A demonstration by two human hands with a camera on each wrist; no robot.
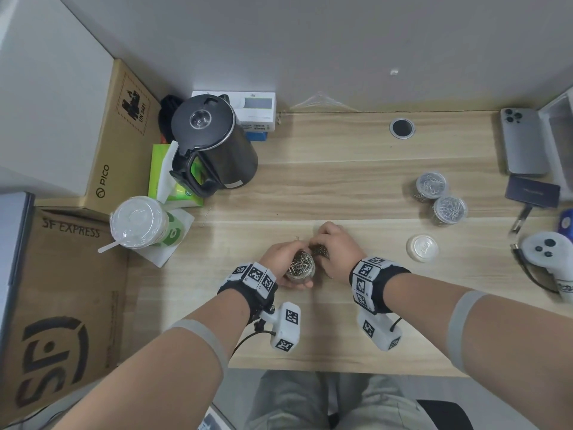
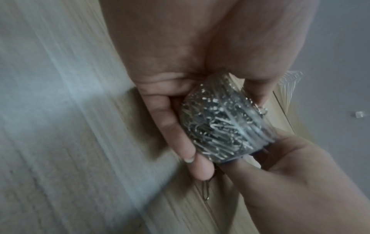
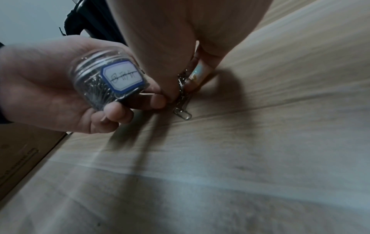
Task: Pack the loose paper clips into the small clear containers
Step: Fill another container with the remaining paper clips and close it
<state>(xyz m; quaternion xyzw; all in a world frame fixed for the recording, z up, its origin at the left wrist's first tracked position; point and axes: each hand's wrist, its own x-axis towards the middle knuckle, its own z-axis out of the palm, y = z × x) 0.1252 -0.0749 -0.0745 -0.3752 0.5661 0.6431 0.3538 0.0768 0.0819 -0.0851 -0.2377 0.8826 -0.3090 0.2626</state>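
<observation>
Lid (image 1: pixel 422 248) lies on table (image 1: pixel 341 169) before two jars (image 1: pixel 440 198).

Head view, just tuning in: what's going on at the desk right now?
A person is packing paper clips. The left hand grips an open clear jar, nearly full of clips. The right hand pinches a bunch of loose clips off the desk right beside the jar's mouth. Two filled, lidded jars stand off to the right, and a white lid lies loose near them.

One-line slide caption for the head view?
Left hand holds a clip-filled jar while the right hand gathers loose paper clips beside it.
</observation>
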